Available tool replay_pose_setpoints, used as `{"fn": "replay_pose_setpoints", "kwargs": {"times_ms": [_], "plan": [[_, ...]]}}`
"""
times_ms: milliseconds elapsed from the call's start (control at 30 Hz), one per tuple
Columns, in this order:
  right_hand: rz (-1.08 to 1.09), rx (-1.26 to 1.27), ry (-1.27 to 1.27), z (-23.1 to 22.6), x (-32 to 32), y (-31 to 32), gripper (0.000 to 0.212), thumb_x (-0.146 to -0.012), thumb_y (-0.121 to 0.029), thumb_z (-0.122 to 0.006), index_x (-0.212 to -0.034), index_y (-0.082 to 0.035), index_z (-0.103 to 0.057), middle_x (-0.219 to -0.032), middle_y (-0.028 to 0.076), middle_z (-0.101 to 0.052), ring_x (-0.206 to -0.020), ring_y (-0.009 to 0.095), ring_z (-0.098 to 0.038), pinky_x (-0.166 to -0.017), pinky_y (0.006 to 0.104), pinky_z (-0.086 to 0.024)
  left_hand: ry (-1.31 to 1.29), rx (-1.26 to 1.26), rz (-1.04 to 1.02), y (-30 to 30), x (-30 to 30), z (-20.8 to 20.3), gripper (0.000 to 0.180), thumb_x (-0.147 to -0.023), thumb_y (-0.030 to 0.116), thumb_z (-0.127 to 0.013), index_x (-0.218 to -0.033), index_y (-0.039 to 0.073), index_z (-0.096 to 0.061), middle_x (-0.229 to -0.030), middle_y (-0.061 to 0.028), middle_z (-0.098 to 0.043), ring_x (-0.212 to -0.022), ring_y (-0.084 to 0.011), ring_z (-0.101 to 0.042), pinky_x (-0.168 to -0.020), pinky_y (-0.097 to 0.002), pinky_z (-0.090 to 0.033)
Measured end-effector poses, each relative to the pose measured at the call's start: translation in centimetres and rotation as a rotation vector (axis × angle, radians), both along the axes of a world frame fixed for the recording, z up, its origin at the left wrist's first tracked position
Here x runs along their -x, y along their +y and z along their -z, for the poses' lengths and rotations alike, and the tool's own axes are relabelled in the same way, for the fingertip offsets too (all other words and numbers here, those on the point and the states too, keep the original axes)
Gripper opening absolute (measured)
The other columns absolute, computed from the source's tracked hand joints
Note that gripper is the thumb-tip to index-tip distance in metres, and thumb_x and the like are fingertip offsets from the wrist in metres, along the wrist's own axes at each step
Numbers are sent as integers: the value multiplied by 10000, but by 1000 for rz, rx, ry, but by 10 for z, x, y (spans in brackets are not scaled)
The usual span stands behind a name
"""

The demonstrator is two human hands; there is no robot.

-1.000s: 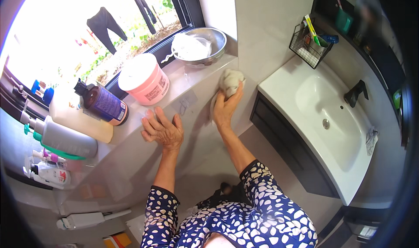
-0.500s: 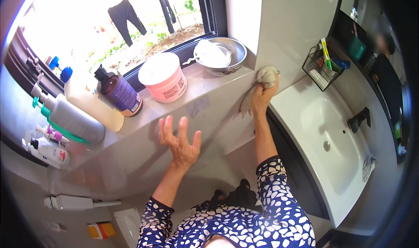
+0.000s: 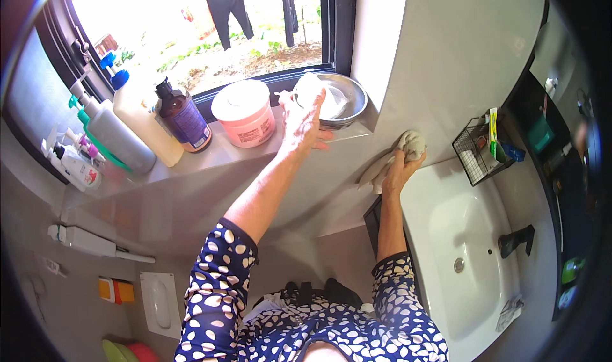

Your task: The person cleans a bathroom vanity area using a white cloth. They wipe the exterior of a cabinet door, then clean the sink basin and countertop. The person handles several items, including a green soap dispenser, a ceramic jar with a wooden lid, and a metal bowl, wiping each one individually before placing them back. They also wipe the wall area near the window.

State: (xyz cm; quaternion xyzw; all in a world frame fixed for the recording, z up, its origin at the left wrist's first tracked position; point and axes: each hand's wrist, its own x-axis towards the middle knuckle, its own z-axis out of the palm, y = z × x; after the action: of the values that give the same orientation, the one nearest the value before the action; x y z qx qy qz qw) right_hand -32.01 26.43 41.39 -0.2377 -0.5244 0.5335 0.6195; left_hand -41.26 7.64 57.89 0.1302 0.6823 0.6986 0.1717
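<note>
On the windowsill stands a shallow metal bowl point(image 3: 357, 102) with a crumpled white thing point(image 3: 310, 88) in it, perhaps a bag or cloth. My left hand point(image 3: 301, 121) is at the bowl's near left rim. Its fingers curve over the rim beside the white thing, and the thumb lies low against the bowl's front; the fingertips are partly hidden. Lower right, my right hand point(image 3: 396, 174) closes round a bunched pale rag point(image 3: 413, 143), pressed to the wall by the sill's end. Part of the rag hangs to the left of that hand.
Left of the bowl are a pink tub point(image 3: 245, 116), a dark pump bottle point(image 3: 185, 120) and several other bottles. A white washbasin point(image 3: 440, 222) with a black tap point(image 3: 515, 241) lies at the right. A wire basket point(image 3: 475, 155) hangs above it. A squat toilet point(image 3: 160, 304) is set in the floor.
My left hand has gone from open in the air before the sill up to the bowl. My right hand still has the rag at the wall, slightly lower. The view has shifted.
</note>
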Motion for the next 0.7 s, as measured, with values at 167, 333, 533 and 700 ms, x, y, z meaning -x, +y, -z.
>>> {"fn": "replay_pose_setpoints", "kwargs": {"times_ms": [167,333,533,700], "plan": [[-62,36,55,-10,-5,-14,539,-840,-38,-533,-1328,5,-308,-1191,123,-436,-1072,202,-477,-936,310,-384,-6,-17,66,0,23,19,474,-937,340,-476,-1260,-1,-415,-1026,-234,-602,-705,-331,-670,-510,-380,-566],[-67,-295,16,-34,-32,-52,533,-817,-18,-577,-1295,-6,-341,-1192,107,-439,-1078,191,-473,-947,322,-380,-24,-152,-6,-7,-6,28,362,-937,105,-354,-1282,15,-414,-1050,-189,-608,-663,-267,-666,-403,-318,-529],[-108,-749,221,-64,-30,-114,519,-757,-324,-690,-1151,-38,-511,-1231,244,-430,-1126,390,-414,-915,504,-370,-142,-502,154,-36,-73,62,484,-868,41,-491,-1339,34,-381,-1215,-118,-531,-1075,-204,-554,-902,-340,-475],[-246,-608,447,-80,-30,-114,606,-738,-142,-647,-1277,2,-410,-1175,165,-496,-1083,260,-516,-939,367,-419,-375,-501,12,-48,-102,68,310,-923,100,-506,-1230,111,-470,-1016,-70,-617,-781,-177,-641,-528,-327,-532]]}}
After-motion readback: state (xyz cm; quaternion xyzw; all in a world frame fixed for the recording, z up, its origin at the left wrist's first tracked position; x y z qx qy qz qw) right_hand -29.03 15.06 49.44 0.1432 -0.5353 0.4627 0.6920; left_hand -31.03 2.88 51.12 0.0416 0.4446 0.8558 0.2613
